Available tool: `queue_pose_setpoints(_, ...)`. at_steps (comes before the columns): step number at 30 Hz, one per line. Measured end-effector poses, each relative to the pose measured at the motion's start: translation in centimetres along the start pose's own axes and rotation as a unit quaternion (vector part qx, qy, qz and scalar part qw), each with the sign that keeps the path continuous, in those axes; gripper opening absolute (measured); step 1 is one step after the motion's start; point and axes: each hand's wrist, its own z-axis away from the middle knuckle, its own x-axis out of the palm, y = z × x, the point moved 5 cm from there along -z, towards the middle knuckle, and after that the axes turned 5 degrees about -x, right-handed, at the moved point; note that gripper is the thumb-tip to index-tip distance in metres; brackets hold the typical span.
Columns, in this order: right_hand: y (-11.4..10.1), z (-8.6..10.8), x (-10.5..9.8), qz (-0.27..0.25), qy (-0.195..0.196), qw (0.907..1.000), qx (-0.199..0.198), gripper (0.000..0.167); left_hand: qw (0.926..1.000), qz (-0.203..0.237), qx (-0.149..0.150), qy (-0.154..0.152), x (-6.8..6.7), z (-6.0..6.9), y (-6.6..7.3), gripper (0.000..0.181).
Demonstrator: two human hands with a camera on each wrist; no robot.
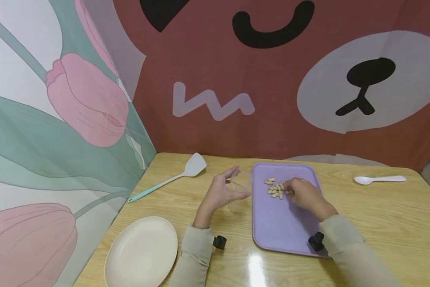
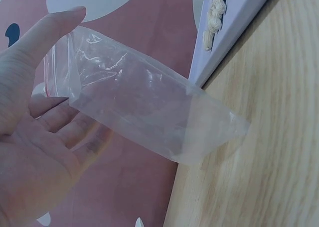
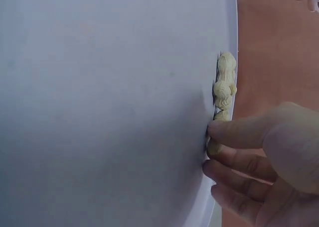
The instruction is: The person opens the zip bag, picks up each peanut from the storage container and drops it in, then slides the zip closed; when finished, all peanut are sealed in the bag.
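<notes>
A clear zip bag [image 2: 144,102] hangs from my left hand [image 1: 222,192], which holds it by the mouth with thumb and fingers spread apart. In the left wrist view the bag looks empty, its body sloping down above the table. Several unshelled peanuts [image 1: 275,190] lie in a loose cluster on the purple tray [image 1: 279,227]. My right hand [image 1: 303,195] is down at the right side of that cluster. In the right wrist view its thumb and fingers pinch a peanut [image 3: 214,147], mostly hidden by the fingertips, close beside other peanuts [image 3: 225,77].
A round cream plate [image 1: 141,251] stands at the front left of the wooden table [image 1: 387,223]. Behind it lies a spatula [image 1: 179,175] with a white head and mint handle. To the tray's right rests a white spoon [image 1: 379,179]. A printed cloth [image 1: 215,135] hangs behind the table.
</notes>
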Motion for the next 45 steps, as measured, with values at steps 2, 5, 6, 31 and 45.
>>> queue_pose_setpoints(2,0.0,0.1,0.1,-0.007,0.0,1.0,0.004,0.01,1.0,0.0,-0.001,-0.002,0.0,0.1,0.0,0.093)
queue_pose_setpoints(5,0.1,0.2,0.2,-0.02,0.004,0.9998,0.008,0.009,1.0,0.001,-0.003,-0.006,0.0,0.2,0.1,0.093)
queue_pose_setpoints(6,0.1,0.2,0.2,-0.025,0.007,0.9996,0.007,0.01,1.0,0.0,-0.004,-0.006,-0.1,0.2,0.1,0.093)
queue_pose_setpoints(31,-12.0,-4.4,-6.8,0.033,0.084,0.9883,-0.123,0.015,0.9995,0.029,-0.004,-0.011,0.3,-0.1,-0.3,0.089)
queue_pose_setpoints(45,-15.7,-5.8,-5.1,-0.023,0.065,0.9812,-0.18,0.017,0.9996,0.026,0.0,-0.006,0.2,-0.1,-0.5,0.088)
